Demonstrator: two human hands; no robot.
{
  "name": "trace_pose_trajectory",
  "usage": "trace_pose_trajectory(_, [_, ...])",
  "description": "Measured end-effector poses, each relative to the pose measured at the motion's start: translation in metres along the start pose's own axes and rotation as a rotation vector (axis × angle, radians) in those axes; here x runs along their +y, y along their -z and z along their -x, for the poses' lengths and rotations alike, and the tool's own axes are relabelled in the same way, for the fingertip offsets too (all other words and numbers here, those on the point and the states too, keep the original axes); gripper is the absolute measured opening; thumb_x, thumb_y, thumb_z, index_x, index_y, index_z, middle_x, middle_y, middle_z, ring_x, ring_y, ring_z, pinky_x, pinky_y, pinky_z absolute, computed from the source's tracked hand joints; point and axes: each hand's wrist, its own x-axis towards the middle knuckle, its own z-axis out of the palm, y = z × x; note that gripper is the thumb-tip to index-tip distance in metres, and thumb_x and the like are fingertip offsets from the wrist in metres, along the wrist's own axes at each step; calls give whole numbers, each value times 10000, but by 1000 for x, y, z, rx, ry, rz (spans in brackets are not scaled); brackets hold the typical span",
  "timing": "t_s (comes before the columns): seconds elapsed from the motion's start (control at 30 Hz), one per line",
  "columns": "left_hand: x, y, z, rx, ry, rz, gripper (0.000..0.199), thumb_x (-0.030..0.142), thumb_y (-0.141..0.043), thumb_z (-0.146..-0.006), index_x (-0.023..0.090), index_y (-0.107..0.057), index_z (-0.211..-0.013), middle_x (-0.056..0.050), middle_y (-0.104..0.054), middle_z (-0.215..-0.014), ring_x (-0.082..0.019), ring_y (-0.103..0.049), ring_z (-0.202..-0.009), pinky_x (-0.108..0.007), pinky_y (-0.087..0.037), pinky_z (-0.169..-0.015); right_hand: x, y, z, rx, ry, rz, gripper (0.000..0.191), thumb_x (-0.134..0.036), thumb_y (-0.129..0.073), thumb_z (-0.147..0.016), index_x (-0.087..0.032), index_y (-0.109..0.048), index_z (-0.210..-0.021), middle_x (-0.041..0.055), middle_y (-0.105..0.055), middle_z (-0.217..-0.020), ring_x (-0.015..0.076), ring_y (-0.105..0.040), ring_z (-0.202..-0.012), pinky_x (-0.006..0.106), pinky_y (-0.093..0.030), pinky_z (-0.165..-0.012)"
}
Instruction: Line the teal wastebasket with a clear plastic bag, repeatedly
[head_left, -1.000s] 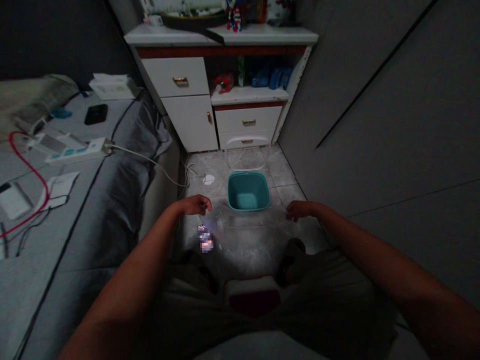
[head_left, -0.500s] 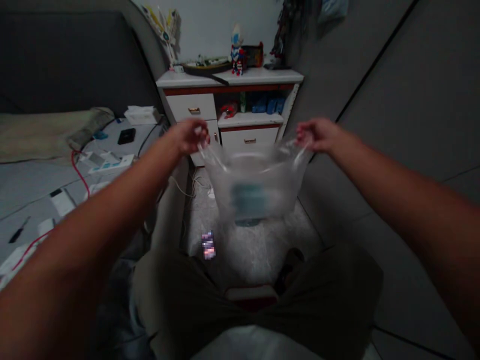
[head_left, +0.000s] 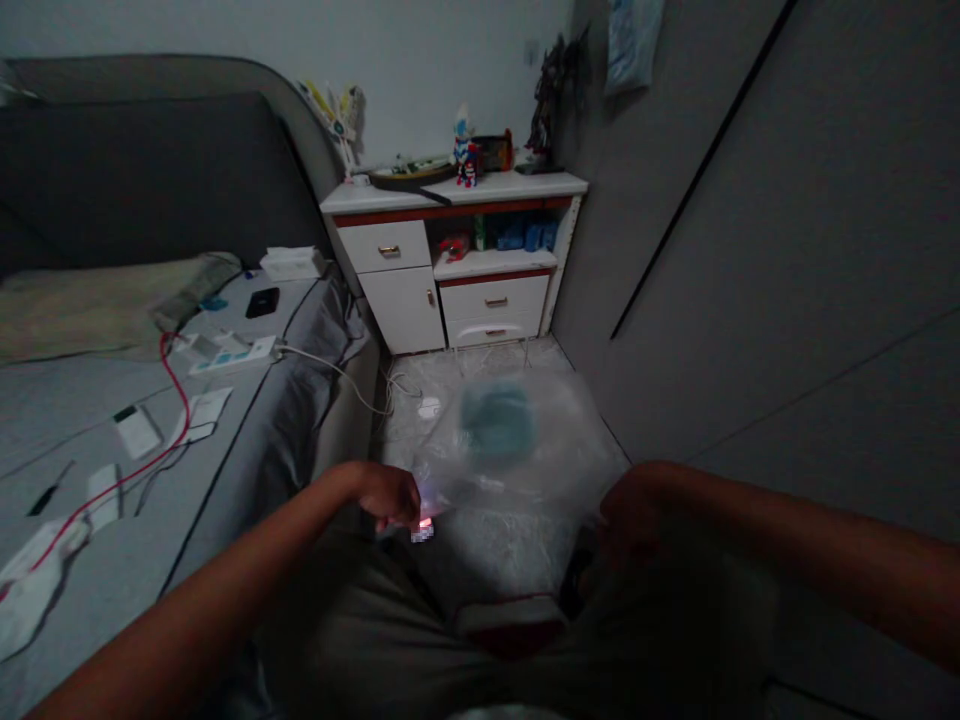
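Observation:
A clear plastic bag (head_left: 562, 440) with a blurred teal patch (head_left: 495, 422) spreads out over the floor in front of me, its near corners in my hands. My left hand (head_left: 391, 495) is closed on the near left corner. Over on the right, my right hand (head_left: 634, 510) is closed at the near right corner, its fingers dark and partly hidden. A lit phone-like screen (head_left: 422, 530), pixelated, shows on the floor just beside my left hand. Whether anything lies inside the bag, I cannot tell.
A white cabinet (head_left: 401, 310) with drawers and figures on top stands ahead. To the left is a bed (head_left: 247, 430) with a power strip (head_left: 234, 358), a red cable (head_left: 180, 385) and a black phone-like device (head_left: 262, 302). Grey panels (head_left: 787, 300) rise on the right.
Both hands have come down and back toward my lap, holding the bag's corners. The bag has swung from hanging upright to lying out nearly flat ahead. My view has tilted up slightly.

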Motion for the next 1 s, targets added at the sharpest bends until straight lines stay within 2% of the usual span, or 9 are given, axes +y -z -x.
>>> trace_pose_trajectory(0.07, [-14, 12, 1, -87, -12, -65, 240, 448, -756, -829, 216, -810, -854, -31, -779, -828, -247, -726, -805, -314, -565, -737, 3, 6, 8, -32, 20, -4, 156, -287, -642, -961, -147, -709, -981, 1, -588, -773, 131, -551, -609, 256, -520, -523])
trace_pose_trajectory(0.1, [-20, 21, 0, -68, -16, -103, 270, 460, -697, -846, 222, -822, -867, -36, -796, -848, -250, -736, -843, -309, -559, -772, 4, 15, 13, 15, 58, -47, 160, -302, -611, -945, -160, -680, -964, -20, -530, -721, 116, -490, -563, 234, -472, -476])
trace_pose_trajectory(0.23, [-21, 53, -7, 206, 35, -393, 498, 516, -554, -922, 221, -815, -1228, -96, -809, -1217, -282, -737, -1138, -329, -530, -985, 7, 68, 28, 527, 210, -191, 214, -353, -620, -862, -224, -521, -1001, -57, -477, -716, 97, -383, -531, 197, -338, -430])
trace_pose_trajectory(0.33, [-5, 60, -14, 277, 129, -621, 690, 646, -498, -959, 243, -670, -1492, -141, -719, -1420, -340, -687, -1281, -394, -509, -1059, 10, 106, 35, 756, 291, -24, 131, -318, -605, -831, -214, -536, -872, -33, -507, -695, 112, -427, -580, 210, -361, -515])
trace_pose_trajectory(0.47, [17, 58, -23, 356, 266, -732, 934, 806, -508, -899, 266, -451, -1658, -199, -650, -1495, -422, -640, -1335, -480, -526, -1036, 9, 135, 38, 776, 225, 334, 177, -282, -590, -856, -182, -722, -795, 59, -700, -799, 191, -642, -807, 282, -493, -789])
trace_pose_trajectory(0.57, [27, 58, -28, 420, 309, -733, 1093, 850, -584, -829, 277, -302, -1717, -231, -633, -1495, -448, -637, -1319, -503, -530, -1021, 0, 138, 38, 870, 71, 458, 327, -321, -668, -875, -189, -808, -1140, 109, -765, -1072, 264, -707, -1030, 337, -503, -962])
trace_pose_trajectory(0.7, [34, 60, -36, 532, 307, -713, 1166, 833, -685, -770, 299, -272, -1720, -250, -631, -1473, -481, -654, -1267, -524, -535, -996, -16, 129, 36, 1044, -145, 491, 850, -541, -810, -823, -207, -577, -1569, 207, -636, -1394, 392, -669, -1204, 464, -489, -1059])
trace_pose_trajectory(0.83, [37, 57, -41, 633, 308, -678, 1133, 766, -738, -775, 285, -305, -1705, -263, -630, -1455, -495, -674, -1217, -539, -547, -963, -22, 121, 30, 1136, -234, 483, 1034, -643, -808, -804, -248, -407, -1672, 247, -544, -1487, 437, -667, -1189, 505, -519, -1002])
trace_pose_trajectory(1.0, [33, 43, -48, 691, 326, -658, 1085, 694, -734, -825, 252, -279, -1705, -268, -646, -1426, -462, -704, -1178, -510, -553, -953, -20, 113, 15, 1274, -266, 454, 1107, -604, -794, -828, -306, -217, -1724, 232, -520, -1501, 409, -690, -1134, 492, -540, -954])
